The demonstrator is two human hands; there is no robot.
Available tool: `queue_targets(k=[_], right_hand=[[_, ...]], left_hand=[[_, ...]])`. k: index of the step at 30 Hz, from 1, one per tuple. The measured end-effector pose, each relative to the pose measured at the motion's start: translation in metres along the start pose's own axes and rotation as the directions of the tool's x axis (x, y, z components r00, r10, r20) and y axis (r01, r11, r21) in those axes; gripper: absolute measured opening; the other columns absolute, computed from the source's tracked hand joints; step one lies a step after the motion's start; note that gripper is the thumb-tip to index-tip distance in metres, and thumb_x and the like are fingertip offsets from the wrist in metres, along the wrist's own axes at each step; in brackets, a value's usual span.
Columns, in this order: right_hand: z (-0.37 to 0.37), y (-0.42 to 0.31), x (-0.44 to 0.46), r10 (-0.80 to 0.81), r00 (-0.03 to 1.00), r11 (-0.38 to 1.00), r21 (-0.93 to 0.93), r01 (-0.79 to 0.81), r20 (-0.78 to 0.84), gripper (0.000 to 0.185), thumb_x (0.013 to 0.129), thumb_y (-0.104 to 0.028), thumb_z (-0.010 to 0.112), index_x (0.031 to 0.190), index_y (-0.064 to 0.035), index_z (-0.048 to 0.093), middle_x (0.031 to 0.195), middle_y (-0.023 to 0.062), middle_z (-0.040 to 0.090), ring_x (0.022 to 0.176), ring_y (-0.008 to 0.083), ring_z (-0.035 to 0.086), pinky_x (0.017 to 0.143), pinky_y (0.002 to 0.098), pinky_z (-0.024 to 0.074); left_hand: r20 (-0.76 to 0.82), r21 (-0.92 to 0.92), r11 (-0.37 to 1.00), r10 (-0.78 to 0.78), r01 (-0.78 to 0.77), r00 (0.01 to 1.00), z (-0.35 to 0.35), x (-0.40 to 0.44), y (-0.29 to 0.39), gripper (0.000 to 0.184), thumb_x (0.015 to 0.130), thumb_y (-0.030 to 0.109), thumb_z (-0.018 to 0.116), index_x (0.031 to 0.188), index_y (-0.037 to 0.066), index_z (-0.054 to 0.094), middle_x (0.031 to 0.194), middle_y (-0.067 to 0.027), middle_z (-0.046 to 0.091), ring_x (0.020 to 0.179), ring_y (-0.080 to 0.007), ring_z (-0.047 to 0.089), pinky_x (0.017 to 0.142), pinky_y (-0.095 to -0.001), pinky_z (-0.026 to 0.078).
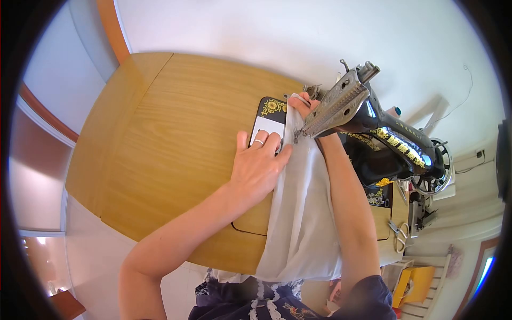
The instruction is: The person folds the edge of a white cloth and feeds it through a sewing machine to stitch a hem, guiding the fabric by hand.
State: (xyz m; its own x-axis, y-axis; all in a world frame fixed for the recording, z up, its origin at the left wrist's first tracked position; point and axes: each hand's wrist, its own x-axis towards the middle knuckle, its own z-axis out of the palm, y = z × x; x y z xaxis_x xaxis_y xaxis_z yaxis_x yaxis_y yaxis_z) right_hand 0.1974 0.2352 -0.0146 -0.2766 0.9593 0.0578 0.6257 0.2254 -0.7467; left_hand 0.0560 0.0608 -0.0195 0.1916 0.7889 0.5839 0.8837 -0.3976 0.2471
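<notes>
Pale cloth [301, 213] lies at sewing machine [388, 141].
Left hand [258, 162] spread at cloth's left edge; right hand [305, 104] pinches its far end.

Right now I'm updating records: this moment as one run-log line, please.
left hand: at left edge of white cloth | right hand: at cloth's far end | sewing machine: head over cloth | scissors: at right

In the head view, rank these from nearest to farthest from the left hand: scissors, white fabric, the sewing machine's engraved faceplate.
From the left hand:
1. White fabric: at the thumb, on its right.
2. Engraved faceplate: ahead and to the right.
3. Scissors: far to the right.
</notes>
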Motion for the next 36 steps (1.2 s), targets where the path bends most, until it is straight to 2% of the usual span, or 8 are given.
queue_targets(k=[3, 6, 9, 16, 19, 25, 30, 36], right_hand=[[0.001, -0.003, 0.0, 0.064, 0.995, 0.993, -0.093, -0.072, -0.082, 0.056, 0.085, -0.054, 0.061, 0.114, -0.006, 0.066, 0.11, 0.014, 0.067, 0.11, 0.0251, 0.059, 0.096, 0.0299, 0.0396], [0.011, 0.007, 0.007, -0.139, 0.958, 0.99, -0.019, 0.139, -0.25, 0.044, 0.077, -0.041, 0.077, 0.092, -0.0021, 0.062, 0.081, 0.0098, 0.062, 0.077, 0.0254, 0.058, 0.073, 0.0376, 0.0467], [-0.002, -0.012, 0.001, 0.146, 0.988, 0.984, -0.095, -0.15, -0.046, 0.061, 0.085, -0.057, 0.059, 0.118, -0.0055, 0.065, 0.113, 0.0157, 0.065, 0.114, 0.025, 0.056, 0.099, 0.0316, 0.0375], [0.001, 0.003, -0.002, -0.183, 0.98, 0.983, -0.023, 0.182, -0.074, 0.037, 0.09, -0.04, 0.061, 0.09, -0.0032, 0.065, 0.075, 0.0074, 0.062, 0.074, 0.0164, 0.057, 0.077, 0.0314, 0.0442], [-0.002, 0.003, -0.004, -0.255, 0.965, 0.963, -0.1, 0.249, -0.058, 0.037, 0.089, -0.04, 0.063, 0.091, -0.0036, 0.065, 0.073, 0.007, 0.061, 0.073, 0.0141, 0.055, 0.077, 0.0307, 0.0445], [-0.012, 0.001, -0.003, -0.06, 0.996, 0.996, -0.067, 0.064, 0.068, 0.034, 0.09, -0.037, 0.064, 0.099, -0.0045, 0.066, 0.091, 0.0057, 0.067, 0.09, 0.0171, 0.061, 0.084, 0.0317, 0.0454], [-0.011, 0.04, 0.007, -0.368, 0.925, 0.93, 0.058, 0.364, 0.097, 0.027, 0.091, -0.03, 0.063, 0.109, -0.0097, 0.068, 0.105, -0.0005, 0.065, 0.101, 0.0138, 0.058, 0.091, 0.0307, 0.0434], [-0.009, 0.061, 0.019, -0.363, 0.93, 0.856, -0.374, 0.357, 0.056, 0.028, 0.091, -0.027, 0.063, 0.116, -0.0148, 0.067, 0.114, -0.0019, 0.063, 0.108, 0.0137, 0.055, 0.098, 0.0309, 0.0418]], left_hand=[[0.026, -0.005, 1.0, 0.002, -0.002, 1.0, -0.003, 0.002, 0.001, 0.026, 0.076, 0.008, 0.063, 0.101, 0.012, 0.067, 0.085, -0.0024, 0.046, 0.09, -0.0187, 0.049, 0.082, -0.0436, 0.03], [0.025, -0.018, 1.0, 0.01, -0.009, 1.0, -0.002, 0.002, 0.001, 0.027, 0.075, 0.007, 0.063, 0.102, 0.011, 0.067, 0.086, -0.0027, 0.046, 0.09, -0.0188, 0.049, 0.082, -0.0431, 0.031], [0.007, -0.04, 0.999, 0.0, 0.0, 1.0, 0.0, 0.003, 0.0, 0.026, 0.075, 0.007, 0.062, 0.101, 0.011, 0.068, 0.086, -0.0029, 0.046, 0.09, -0.019, 0.049, 0.082, -0.0428, 0.031], [-0.088, -0.047, 0.997, 0.059, -0.063, 0.994, 0.003, 0.003, -0.004, 0.021, 0.073, 0.009, 0.065, 0.094, 0.007, 0.068, 0.096, -0.0032, 0.052, 0.101, -0.0192, 0.051, 0.085, -0.043, 0.033], [-0.083, -0.017, 0.995, 0.097, -0.099, 0.992, 0.005, 0.002, -0.004, 0.02, 0.073, 0.009, 0.066, 0.093, 0.007, 0.066, 0.104, -0.0018, 0.056, 0.108, -0.0194, 0.052, 0.09, -0.0441, 0.034], [0.011, -0.067, 0.996, 0.053, -0.052, 0.999, 0.003, 0.002, -0.002, 0.021, 0.077, 0.009, 0.068, 0.098, 0.01, 0.064, 0.109, 0.0007, 0.059, 0.11, -0.0204, 0.055, 0.099, -0.0509, 0.035], [0.008, -0.118, 0.992, 0.046, -0.045, 0.999, 0.003, 0.004, 0.0, 0.02, 0.078, 0.012, 0.068, 0.097, 0.008, 0.064, 0.106, 0.0011, 0.056, 0.11, -0.02, 0.053, 0.1, -0.0566, 0.036], [0.058, -0.126, 0.991, 0.041, -0.034, 0.997, 0.0, 0.005, 0.002, 0.025, 0.076, 0.01, 0.071, 0.101, 0.011, 0.065, 0.112, 0.0001, 0.058, 0.11, -0.0222, 0.053, 0.099, -0.0514, 0.038]])
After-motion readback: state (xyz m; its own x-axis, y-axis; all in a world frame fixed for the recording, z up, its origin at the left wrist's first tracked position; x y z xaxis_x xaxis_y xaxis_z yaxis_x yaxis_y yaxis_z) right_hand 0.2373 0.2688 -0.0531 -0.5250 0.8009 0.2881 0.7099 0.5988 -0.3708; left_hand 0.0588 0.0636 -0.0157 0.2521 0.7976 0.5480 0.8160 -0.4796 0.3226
